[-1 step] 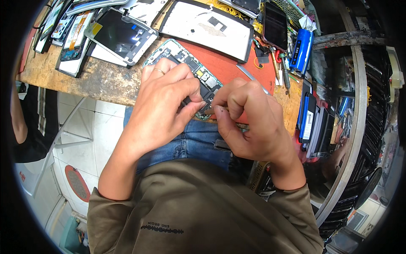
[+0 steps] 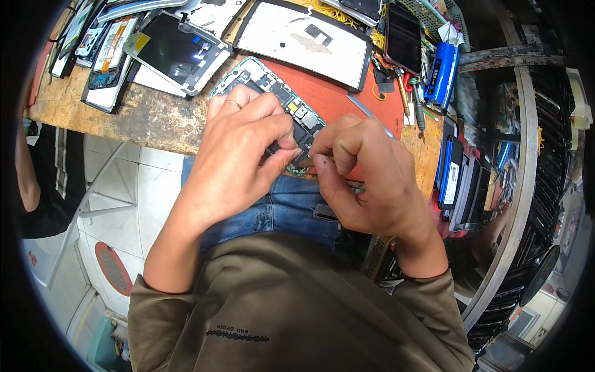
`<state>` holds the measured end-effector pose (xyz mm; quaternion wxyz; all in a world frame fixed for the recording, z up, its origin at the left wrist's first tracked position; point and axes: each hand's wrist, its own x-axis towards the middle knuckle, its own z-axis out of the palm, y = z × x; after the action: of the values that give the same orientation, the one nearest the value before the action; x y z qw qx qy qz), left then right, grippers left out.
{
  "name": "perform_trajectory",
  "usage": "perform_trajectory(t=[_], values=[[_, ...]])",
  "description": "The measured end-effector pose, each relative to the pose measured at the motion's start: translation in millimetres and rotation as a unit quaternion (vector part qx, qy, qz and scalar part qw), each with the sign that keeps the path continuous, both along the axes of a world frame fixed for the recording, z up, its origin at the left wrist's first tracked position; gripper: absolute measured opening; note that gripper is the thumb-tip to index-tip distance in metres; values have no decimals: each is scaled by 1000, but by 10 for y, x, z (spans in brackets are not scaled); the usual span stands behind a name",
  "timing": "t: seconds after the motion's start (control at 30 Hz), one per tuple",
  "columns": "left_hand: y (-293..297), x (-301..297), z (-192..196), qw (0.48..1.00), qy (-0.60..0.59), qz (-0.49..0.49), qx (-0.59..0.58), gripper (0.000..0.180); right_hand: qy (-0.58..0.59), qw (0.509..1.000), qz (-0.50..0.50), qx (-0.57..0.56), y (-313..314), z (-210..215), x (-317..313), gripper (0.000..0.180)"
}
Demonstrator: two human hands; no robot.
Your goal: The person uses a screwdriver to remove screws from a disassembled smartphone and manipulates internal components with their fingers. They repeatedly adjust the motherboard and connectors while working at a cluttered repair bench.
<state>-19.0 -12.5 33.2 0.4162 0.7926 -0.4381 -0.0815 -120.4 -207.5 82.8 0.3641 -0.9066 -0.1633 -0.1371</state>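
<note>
An opened phone (image 2: 302, 110) with its circuit board bared lies slanted at the bench's near edge, its lower end toward my lap. My left hand (image 2: 245, 139), a ring on one finger, rests over the phone's left side, fingers curled on it. Its thumb and forefinger meet near the lower end. Opposite, my right hand (image 2: 378, 170) is closed in a pinch beside that same end. Whatever sits in the pinch is mostly hidden by the fingers. A flat silver strip (image 2: 361, 106) shows beyond the right knuckles; I cannot tell whether the hand touches it.
Under the phone is a red mat (image 2: 291, 69) on a worn wooden bench (image 2: 161, 127). A black-rimmed white tray (image 2: 273, 37) stands behind. Phone parts and a loose screen (image 2: 173, 59) crowd the left; a dark phone (image 2: 403, 37), screwdrivers (image 2: 419, 111) and a blue cylinder (image 2: 441, 71) the right.
</note>
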Motion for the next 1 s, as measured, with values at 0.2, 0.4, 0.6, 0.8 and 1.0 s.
perform_trajectory(t=[0.2,0.4,0.6,0.8,1.0], values=[[2,50,-10,1000,-14,-9,7,18,-6,1000,3,-9,-9,-14,51,38],[-10,69,-32,1000,2,-8,-4,21,-4,1000,8,-1,-12,-12,56,38],[-15,62,0,1000,-11,-8,16,25,-16,1000,9,0,-6,-41,67,38],[-25,72,32,999,-24,-10,30,16,-30,1000,9,0,5,-42,80,38],[-28,82,22,999,-23,-11,22,22,-24,1000,10,-11,9,-26,80,39]])
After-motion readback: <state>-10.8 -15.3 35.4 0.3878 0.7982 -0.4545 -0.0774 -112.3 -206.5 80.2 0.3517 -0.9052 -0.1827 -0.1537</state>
